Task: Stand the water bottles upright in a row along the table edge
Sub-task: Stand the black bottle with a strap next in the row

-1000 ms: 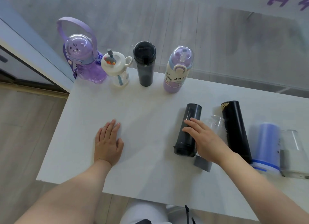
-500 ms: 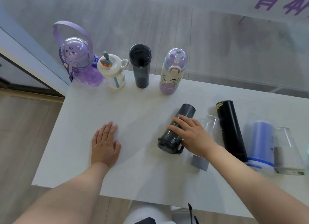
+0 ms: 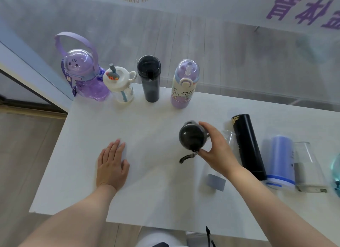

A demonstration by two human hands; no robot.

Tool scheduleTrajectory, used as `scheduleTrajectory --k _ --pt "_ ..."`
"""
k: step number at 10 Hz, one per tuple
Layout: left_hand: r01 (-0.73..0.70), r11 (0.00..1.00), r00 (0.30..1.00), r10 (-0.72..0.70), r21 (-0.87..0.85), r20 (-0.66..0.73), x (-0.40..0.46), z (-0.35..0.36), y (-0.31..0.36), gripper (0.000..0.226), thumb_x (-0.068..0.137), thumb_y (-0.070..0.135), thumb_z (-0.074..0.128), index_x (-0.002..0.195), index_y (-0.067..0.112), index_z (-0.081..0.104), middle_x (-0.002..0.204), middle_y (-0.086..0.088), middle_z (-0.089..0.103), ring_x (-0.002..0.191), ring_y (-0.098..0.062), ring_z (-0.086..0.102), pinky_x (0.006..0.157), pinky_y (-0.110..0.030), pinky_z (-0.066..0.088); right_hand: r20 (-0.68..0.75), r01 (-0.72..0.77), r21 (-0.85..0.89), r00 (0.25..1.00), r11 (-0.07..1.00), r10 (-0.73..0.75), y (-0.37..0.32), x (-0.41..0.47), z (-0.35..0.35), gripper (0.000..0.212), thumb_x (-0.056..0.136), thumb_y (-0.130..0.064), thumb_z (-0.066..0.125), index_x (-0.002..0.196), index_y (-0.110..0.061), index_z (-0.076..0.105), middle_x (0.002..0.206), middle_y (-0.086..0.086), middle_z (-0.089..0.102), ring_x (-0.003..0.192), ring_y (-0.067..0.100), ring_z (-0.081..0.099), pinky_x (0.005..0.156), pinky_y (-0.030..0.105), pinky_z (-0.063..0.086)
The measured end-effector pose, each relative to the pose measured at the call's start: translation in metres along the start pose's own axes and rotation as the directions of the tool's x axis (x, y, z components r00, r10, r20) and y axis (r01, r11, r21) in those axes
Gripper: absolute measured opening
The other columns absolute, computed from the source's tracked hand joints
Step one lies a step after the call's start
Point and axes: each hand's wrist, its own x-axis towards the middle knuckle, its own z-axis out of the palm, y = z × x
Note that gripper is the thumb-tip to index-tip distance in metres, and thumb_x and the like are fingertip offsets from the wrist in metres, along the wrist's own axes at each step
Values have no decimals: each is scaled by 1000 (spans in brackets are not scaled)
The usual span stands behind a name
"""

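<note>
Head view: black flask [image 3: 247, 145] beside gripped bottle [image 3: 192, 137]

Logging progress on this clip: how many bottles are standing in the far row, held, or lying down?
Standing in the far row: 4 (purple strap bottle, white straw bottle, black tumbler, lilac bottle)
Held by the right hand: 1 (dark bottle)
Clearly lying down: 2 (black flask, blue bottle)
Total: 7; clear items nearby uncounted.
</note>
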Motion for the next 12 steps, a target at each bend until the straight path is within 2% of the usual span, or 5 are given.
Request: scheduleTrajectory --k 2,5,7,10,12 --pt "-2 1000 1000 2 -7 -2 0 0 0 61 83 31 33 142 16 42 152 -5 37 141 -22 29 116 -43 17 -67 -193 389 969 901 237 4 1 7 69 70 -45 78 129 -28 48 122 -2 61 109 18 62 95 43 53" --pt "-6 1000 1000 6 -5 0 0 0 -1 61 83 31 33 141 15 43 151 -7 39 140 -24 31 115 -45 19 21 -232 284 972 931 235 2 3 7 74 71 -34 79 134 -34 40 128 -10 55 116 9 57 102 43 47" --pt "-8 1000 1000 8 -8 -3 0 0 0 61 83 31 34 140 14 44 151 -8 40 139 -24 32 115 -45 19 -12 -145 326 988 934 157 -18 -5 -30 88 71 -4 48 147 -40 25 149 -13 37 137 6 38 115 43 32" --pt "-7 1000 1000 7 2 3 0 0 0 61 82 31 34 140 14 44 150 -8 40 139 -25 33 115 -44 19 218 227 -216 959 950 -180 -39 15 -67 80 79 -10 69 146 -35 33 151 -11 33 139 10 30 111 29 33" --pt "-6 1000 1000 6 -1 7 0 1 -1 61 82 31 34 140 14 44 151 -8 40 139 -25 33 115 -44 19 -116 76 -443 983 894 -141 -44 16 -49 82 65 -64 67 126 -14 45 113 4 51 101 26 48 89 38 44"
